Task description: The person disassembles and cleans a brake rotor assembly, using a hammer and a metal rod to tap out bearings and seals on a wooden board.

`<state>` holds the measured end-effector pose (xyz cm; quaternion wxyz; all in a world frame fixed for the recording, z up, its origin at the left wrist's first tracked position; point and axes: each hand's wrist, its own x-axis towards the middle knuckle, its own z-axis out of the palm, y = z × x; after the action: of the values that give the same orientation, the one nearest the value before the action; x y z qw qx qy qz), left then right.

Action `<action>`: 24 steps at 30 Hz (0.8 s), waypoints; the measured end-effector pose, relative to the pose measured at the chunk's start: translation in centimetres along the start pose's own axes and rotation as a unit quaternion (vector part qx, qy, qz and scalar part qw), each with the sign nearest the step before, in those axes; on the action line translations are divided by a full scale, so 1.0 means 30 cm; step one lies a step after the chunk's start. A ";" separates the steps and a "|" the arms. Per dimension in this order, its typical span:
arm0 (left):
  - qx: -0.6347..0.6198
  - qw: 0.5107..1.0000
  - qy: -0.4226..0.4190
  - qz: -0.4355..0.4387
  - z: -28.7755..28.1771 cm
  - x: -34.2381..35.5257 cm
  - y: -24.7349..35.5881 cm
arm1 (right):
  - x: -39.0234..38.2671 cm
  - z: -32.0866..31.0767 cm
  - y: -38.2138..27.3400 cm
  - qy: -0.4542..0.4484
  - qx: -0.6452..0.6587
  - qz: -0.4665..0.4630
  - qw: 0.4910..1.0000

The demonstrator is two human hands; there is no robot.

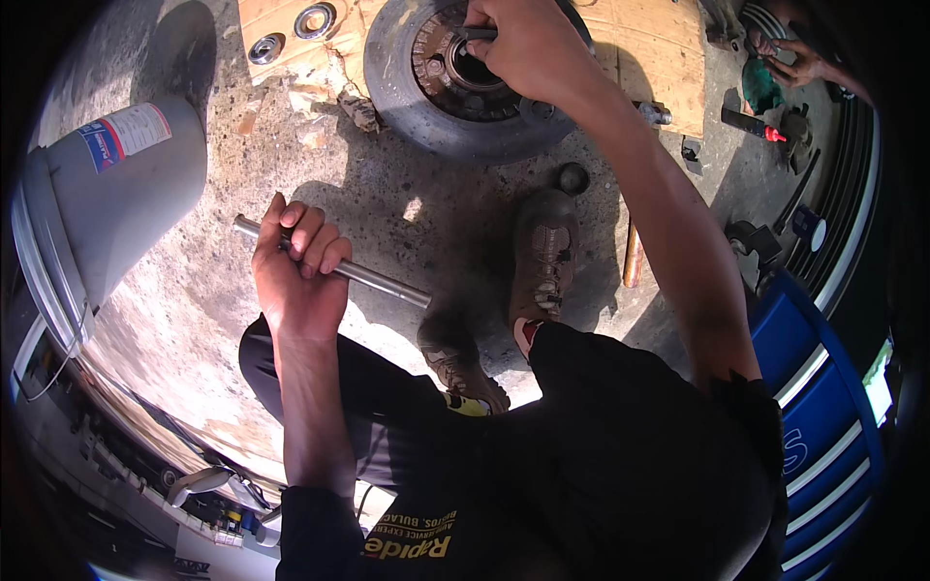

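Observation:
My left hand (302,254) is closed round a long steel rod (383,282), held slanting over the concrete floor. My right hand (513,53) grips a short dark tool (469,33) over the hub of a brake disc (402,92), which rests at the top on a flattened piece of cardboard (659,82). My fingers partly hide the hub. Two bearing rings (315,20) lie on the cardboard left of the disc. A dark round cup (573,178) and a copper-coloured bar (632,259) lie on the floor below it.
A grey bucket (136,223) stands at the left and a blue tool cabinet (804,407) at the lower right. My shoes (542,252) are below the disc. At top right another person's hands (794,63) are near a green cloth (760,87), a dark bottle (746,124) and loose parts.

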<state>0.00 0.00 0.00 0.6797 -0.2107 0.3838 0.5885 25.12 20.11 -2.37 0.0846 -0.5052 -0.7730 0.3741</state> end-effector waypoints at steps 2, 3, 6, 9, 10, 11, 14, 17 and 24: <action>-0.003 1.000 0.005 0.000 -0.001 -0.001 -0.007 | -0.007 0.004 -0.008 0.006 0.009 0.072 0.997; -0.005 1.000 0.008 -0.003 -0.005 -0.002 -0.011 | -0.021 0.012 -0.010 0.010 0.017 0.070 0.997; -0.011 1.000 0.020 -0.007 -0.003 -0.004 -0.017 | -0.061 0.076 0.016 0.044 0.016 0.061 0.997; -0.011 1.000 0.027 -0.008 0.018 0.006 -0.019 | -0.052 0.150 0.087 0.080 -0.039 0.021 0.996; -0.010 1.000 0.026 -0.009 0.020 0.006 -0.019 | -0.051 0.152 0.105 0.069 -0.054 -0.010 0.996; -0.008 1.000 0.025 -0.012 0.023 0.008 -0.019 | -0.054 0.147 0.119 0.057 -0.069 -0.041 0.995; 0.015 0.999 0.039 0.004 0.016 -0.003 -0.013 | -0.045 -0.031 0.017 -0.028 0.060 -0.079 0.995; 0.013 1.000 0.026 0.003 0.014 0.005 -0.012 | -0.018 -0.033 0.026 0.037 -0.012 -0.046 0.998; 0.012 0.999 0.030 0.003 0.021 0.006 -0.009 | -0.061 0.085 0.077 -0.086 -0.130 -0.004 0.988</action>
<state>0.43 0.52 0.21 0.6682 -0.2193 0.4117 0.5796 26.36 17.79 -5.25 -0.0474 -0.4748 -0.8215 0.3120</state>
